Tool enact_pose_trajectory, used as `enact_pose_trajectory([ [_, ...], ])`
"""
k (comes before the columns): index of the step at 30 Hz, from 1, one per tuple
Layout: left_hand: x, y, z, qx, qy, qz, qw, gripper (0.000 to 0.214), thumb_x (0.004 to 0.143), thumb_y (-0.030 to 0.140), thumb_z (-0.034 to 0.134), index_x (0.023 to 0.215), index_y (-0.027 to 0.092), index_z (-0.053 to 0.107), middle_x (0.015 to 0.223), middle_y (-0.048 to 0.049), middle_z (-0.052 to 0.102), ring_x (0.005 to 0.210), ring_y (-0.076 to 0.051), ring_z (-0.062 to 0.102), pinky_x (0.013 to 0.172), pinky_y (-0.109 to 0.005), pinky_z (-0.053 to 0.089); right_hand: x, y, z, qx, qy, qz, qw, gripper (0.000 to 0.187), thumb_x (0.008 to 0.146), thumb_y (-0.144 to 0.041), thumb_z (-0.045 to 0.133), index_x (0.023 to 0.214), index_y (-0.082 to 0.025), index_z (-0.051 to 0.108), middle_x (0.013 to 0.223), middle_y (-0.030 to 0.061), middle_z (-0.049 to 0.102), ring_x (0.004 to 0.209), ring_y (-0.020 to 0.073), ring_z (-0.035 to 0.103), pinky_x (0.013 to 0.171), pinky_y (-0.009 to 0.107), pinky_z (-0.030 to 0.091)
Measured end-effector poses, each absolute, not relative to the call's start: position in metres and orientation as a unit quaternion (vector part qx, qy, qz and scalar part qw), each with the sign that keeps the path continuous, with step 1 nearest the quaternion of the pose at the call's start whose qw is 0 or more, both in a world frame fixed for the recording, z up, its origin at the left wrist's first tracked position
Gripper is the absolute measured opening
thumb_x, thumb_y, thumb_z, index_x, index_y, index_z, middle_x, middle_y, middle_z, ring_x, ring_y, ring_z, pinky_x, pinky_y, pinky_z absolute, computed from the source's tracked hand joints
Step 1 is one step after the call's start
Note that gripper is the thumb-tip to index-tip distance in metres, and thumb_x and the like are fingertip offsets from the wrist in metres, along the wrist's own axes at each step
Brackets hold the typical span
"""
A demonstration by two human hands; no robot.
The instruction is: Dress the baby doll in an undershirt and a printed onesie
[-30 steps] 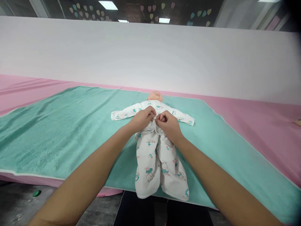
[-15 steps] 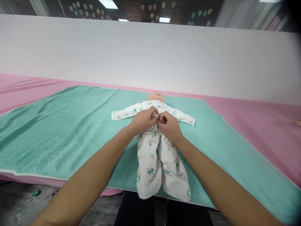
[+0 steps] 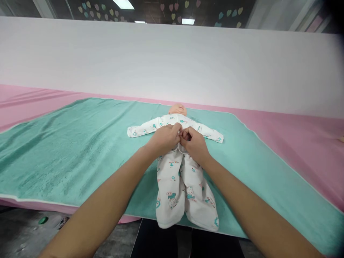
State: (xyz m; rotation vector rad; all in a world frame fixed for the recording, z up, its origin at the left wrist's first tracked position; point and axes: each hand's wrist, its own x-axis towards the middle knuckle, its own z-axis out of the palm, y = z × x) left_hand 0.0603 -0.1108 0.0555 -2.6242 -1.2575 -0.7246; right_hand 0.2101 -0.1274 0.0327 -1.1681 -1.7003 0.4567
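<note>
A baby doll lies on its back, its head at the far side, dressed in a white printed baby top with both sleeves spread out. White printed baby pants cover its legs, which point toward me. My left hand pinches the front of the top at the middle of the chest. Right beside it, my right hand pinches the same front edge, fingertips almost touching the left ones. Whatever small fastening may lie between the fingertips is hidden.
A teal blanket lies under the doll, over a pink cover. Behind stands a white wall panel. On the floor at lower left, a clear container with a green cap shows. My legs are under the near edge.
My left hand's fingers have shifted slightly right and closer to the right hand's fingertips. My right hand and the doll stay nearly the same.
</note>
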Motion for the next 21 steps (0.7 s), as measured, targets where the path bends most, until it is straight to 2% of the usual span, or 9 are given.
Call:
enact_pose_trajectory([
  [8, 0.068, -0.118, 0.062, -0.862, -0.463, -0.182, 0.098, 0.013, 0.085, 0.016, 0.034, 0.093, 0.017, 0.044, 0.077, -0.0081, 0.059, 0.072, -0.024, 0.057, 0.06, -0.032, 0.037, 0.211, -0.129, 0.034, -0.474, -0.701, 0.204, 0.493, 0.006, 0.072, -0.023, 0.053, 0.07, -0.021, 0.048, 0.073, -0.0027, 0.056, 0.064, 0.0119, 0.047, 0.061, 0.026, 0.037],
  [14, 0.073, -0.123, 0.064, -0.857, -0.484, -0.149, 0.098, 0.01, 0.086, 0.013, 0.035, 0.091, 0.017, 0.043, 0.078, -0.0103, 0.059, 0.072, -0.025, 0.057, 0.062, -0.033, 0.037, 0.211, -0.129, 0.035, -0.482, -0.703, 0.196, 0.485, 0.008, 0.072, -0.023, 0.052, 0.069, -0.022, 0.045, 0.065, -0.0038, 0.051, 0.059, 0.0117, 0.043, 0.057, 0.025, 0.035],
  [21, 0.063, -0.116, 0.06, -0.853, -0.459, -0.246, -0.03, 0.014, 0.084, 0.017, 0.036, 0.097, 0.02, 0.042, 0.065, 0.0003, 0.052, 0.057, -0.018, 0.048, 0.054, -0.028, 0.029, 0.209, -0.129, 0.034, -0.487, -0.692, 0.195, 0.496, 0.002, 0.073, -0.021, 0.051, 0.072, -0.022, 0.049, 0.072, -0.0025, 0.057, 0.061, 0.0118, 0.047, 0.059, 0.025, 0.037],
])
